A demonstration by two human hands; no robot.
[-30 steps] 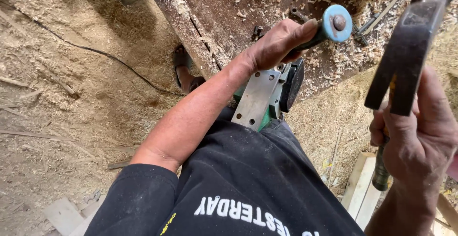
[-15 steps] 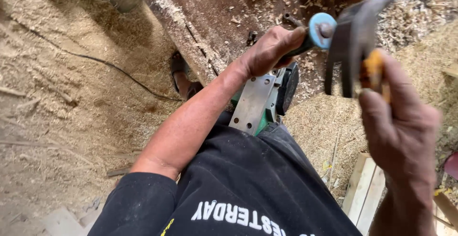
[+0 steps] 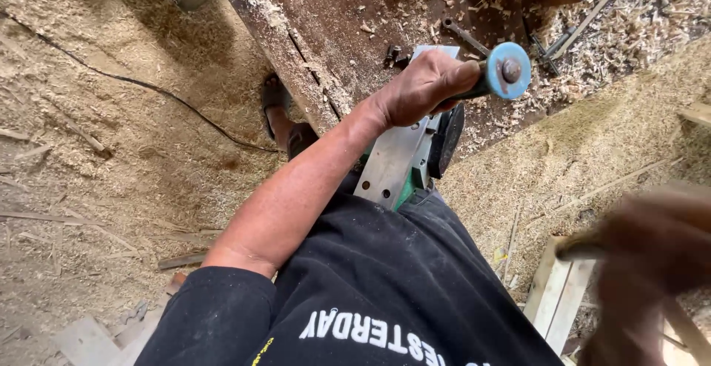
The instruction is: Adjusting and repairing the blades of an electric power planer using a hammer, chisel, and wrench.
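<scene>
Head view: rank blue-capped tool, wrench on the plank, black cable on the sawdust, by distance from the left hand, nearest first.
1. Blue-capped tool: held in the left hand, cap to its right.
2. Wrench: on the plank, just above the hand.
3. Black cable: on the sawdust, far left.

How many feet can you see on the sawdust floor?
1: a sandalled foot stands on the sawdust beside the dark plank. The other foot may be hidden.
</scene>
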